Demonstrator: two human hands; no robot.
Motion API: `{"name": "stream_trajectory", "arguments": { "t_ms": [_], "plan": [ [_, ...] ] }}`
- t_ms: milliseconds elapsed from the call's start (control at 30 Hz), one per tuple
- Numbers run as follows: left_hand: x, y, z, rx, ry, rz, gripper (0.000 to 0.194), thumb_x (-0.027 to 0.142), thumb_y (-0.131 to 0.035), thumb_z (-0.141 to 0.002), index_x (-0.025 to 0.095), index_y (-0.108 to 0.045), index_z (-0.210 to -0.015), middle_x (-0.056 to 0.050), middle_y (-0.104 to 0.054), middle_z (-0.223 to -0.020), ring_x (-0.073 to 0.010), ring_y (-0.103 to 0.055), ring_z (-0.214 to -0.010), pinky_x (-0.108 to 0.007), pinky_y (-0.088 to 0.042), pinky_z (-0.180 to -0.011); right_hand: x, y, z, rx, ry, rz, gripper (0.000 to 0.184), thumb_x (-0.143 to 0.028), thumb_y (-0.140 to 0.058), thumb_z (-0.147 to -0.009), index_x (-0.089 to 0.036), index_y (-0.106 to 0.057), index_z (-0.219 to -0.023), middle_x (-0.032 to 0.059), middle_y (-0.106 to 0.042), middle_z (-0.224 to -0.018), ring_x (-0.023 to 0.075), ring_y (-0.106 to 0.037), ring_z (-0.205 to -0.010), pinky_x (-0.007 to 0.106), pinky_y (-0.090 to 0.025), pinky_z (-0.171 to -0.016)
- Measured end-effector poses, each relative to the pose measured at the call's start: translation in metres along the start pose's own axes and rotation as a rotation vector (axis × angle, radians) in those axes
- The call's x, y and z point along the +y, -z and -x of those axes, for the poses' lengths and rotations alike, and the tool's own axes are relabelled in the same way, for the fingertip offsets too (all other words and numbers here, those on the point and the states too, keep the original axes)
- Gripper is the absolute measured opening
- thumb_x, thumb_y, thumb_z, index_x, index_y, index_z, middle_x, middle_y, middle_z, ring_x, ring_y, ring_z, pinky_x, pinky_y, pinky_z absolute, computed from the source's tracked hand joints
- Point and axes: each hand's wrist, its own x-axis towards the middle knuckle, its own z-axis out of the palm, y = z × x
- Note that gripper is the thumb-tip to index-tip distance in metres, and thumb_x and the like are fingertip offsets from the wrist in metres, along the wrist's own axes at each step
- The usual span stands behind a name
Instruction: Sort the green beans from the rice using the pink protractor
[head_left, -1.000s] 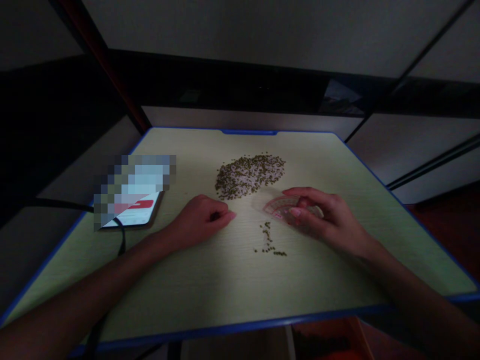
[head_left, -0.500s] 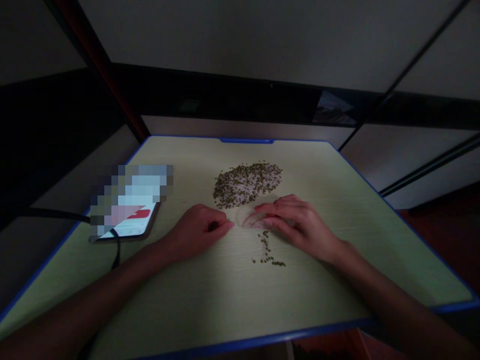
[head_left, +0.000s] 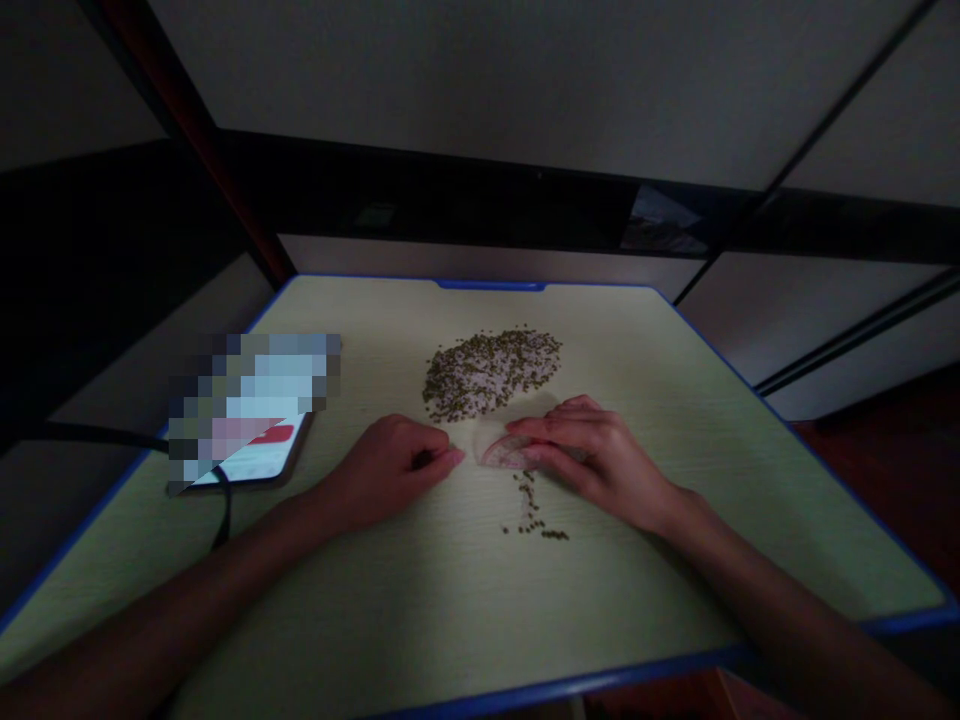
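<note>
Compared with a second ago, the right hand (head_left: 619, 455) and the clear protractor (head_left: 502, 452) have come over toward 9 o'clock, while the left hand (head_left: 386, 465) hasn't really shifted on the counter (head_left: 420, 600). Looks like the right hand has the protractor pinched thumb against fingers at its 3 o'clock end, probably so the curved edge stays free. It's low between the big seed pile (head_left: 491, 375) at 12 o'clock and the small trail of seeds (head_left: 555, 535) at 5 o'clock, likely handy for reaching either. Left hand's curled closed at 9 o'clock; can't tell if anything's inside. Phone (head_left: 259, 460) is further out at 9, I guess to keep it clear of loose seeds.
</note>
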Motion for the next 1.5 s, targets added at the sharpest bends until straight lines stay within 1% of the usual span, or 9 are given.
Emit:
{"name": "stream_trajectory", "arguments": {
  "t_ms": [300, 500, 667, 933, 1067, 1167, 1300, 1400, 1500],
  "plan": [
    [0.000, 0.001, 0.000, 0.002, -0.024, 0.003, 0.039, 0.033, -0.041, -0.080, 0.016, -0.033, -0.047, 0.006, -0.029, -0.045, -0.0056, -0.029, -0.043, -0.020, -0.021, -0.045, -0.001, 0.001, 0.000, 0.001, 0.014, 0.030, 0.025, -0.022, -0.048, -0.089, -0.022, -0.063, -0.109, 0.0028, -0.071, -0.094, 0.0152, -0.062, -0.077, 0.034, -0.039, -0.075],
    [0.000, 0.000, 0.001, -0.001, 0.008, 0.012, 0.038, 0.033, -0.042, -0.080, 0.016, -0.033, -0.046, 0.006, -0.030, -0.044, -0.0057, -0.029, -0.043, -0.020, -0.022, -0.045, -0.004, 0.002, -0.002, -0.049, 0.019, 0.061, 0.026, -0.020, -0.046, -0.089, -0.021, -0.064, -0.108, 0.0031, -0.070, -0.099, 0.0155, -0.062, -0.079, 0.034, -0.038, -0.078],
    [0.000, 0.000, 0.000, 0.009, -0.006, 0.003, 0.038, 0.032, -0.041, -0.080, 0.016, -0.034, -0.046, 0.006, -0.030, -0.044, -0.0058, -0.030, -0.044, -0.020, -0.022, -0.045, -0.005, 0.003, -0.001, -0.065, 0.016, 0.067, 0.027, -0.021, -0.046, -0.089, -0.023, -0.064, -0.109, 0.0032, -0.071, -0.094, 0.0166, -0.063, -0.080, 0.035, -0.038, -0.078],
    [0.001, 0.001, 0.000, 0.007, -0.013, -0.013, 0.039, 0.033, -0.042, -0.080, 0.016, -0.033, -0.046, 0.006, -0.029, -0.044, -0.0056, -0.029, -0.043, -0.020, -0.022, -0.045, -0.002, 0.004, 0.005, -0.058, 0.039, 0.036, 0.026, -0.022, -0.049, -0.088, -0.022, -0.064, -0.109, 0.0030, -0.071, -0.087, 0.0151, -0.062, -0.075, 0.033, -0.037, -0.079],
    [0.001, 0.001, 0.000, 0.007, -0.005, -0.006, 0.039, 0.033, -0.042, -0.080, 0.017, -0.032, -0.046, 0.006, -0.028, -0.044, -0.0057, -0.029, -0.042, -0.020, -0.022, -0.045, -0.003, 0.006, 0.006, -0.068, 0.055, 0.026, 0.024, -0.022, -0.049, -0.088, -0.021, -0.066, -0.105, 0.0038, -0.071, -0.087, 0.0147, -0.061, -0.073, 0.032, -0.037, -0.079],
    [0.001, 0.001, 0.000, 0.002, -0.001, -0.002, 0.039, 0.033, -0.041, -0.080, 0.017, -0.031, -0.046, 0.006, -0.028, -0.044, -0.0057, -0.028, -0.042, -0.021, -0.022, -0.045, -0.005, 0.009, 0.007, -0.092, 0.062, 0.000, 0.025, -0.020, -0.049, -0.088, -0.024, -0.066, -0.105, 0.0022, -0.071, -0.082, 0.0150, -0.062, -0.075, 0.032, -0.036, -0.079],
    [0.002, 0.001, 0.000, -0.005, 0.000, -0.001, 0.039, 0.034, -0.041, -0.080, 0.016, -0.032, -0.046, 0.006, -0.029, -0.044, -0.0058, -0.029, -0.043, -0.021, -0.022, -0.045, -0.008, 0.012, 0.010, -0.125, 0.077, -0.029, 0.027, -0.018, -0.049, -0.088, -0.026, -0.066, -0.107, 0.0002, -0.070, -0.075, 0.0139, -0.061, -0.071, 0.032, -0.036, -0.078],
    [0.001, 0.002, 0.000, -0.002, -0.001, -0.003, 0.039, 0.034, -0.041, -0.079, 0.016, -0.032, -0.045, 0.006, -0.029, -0.043, -0.0056, -0.029, -0.042, -0.021, -0.022, -0.045, -0.008, 0.015, 0.013, -0.113, 0.085, -0.041, 0.025, -0.018, -0.050, -0.088, -0.024, -0.066, -0.105, 0.0008, -0.071, -0.077, 0.0132, -0.060, -0.070, 0.032, -0.035, -0.077],
    [0.001, 0.002, -0.001, 0.002, -0.006, -0.011, 0.040, 0.034, -0.041, -0.079, 0.016, -0.032, -0.045, 0.006, -0.029, -0.043, -0.0055, -0.029, -0.042, -0.020, -0.022, -0.045, -0.007, 0.017, 0.015, -0.123, 0.082, -0.079, 0.023, -0.020, -0.052, -0.087, -0.023, -0.066, -0.106, 0.0006, -0.072, -0.079, 0.0130, -0.061, -0.070, 0.032, -0.035, -0.080]
  ]
}}
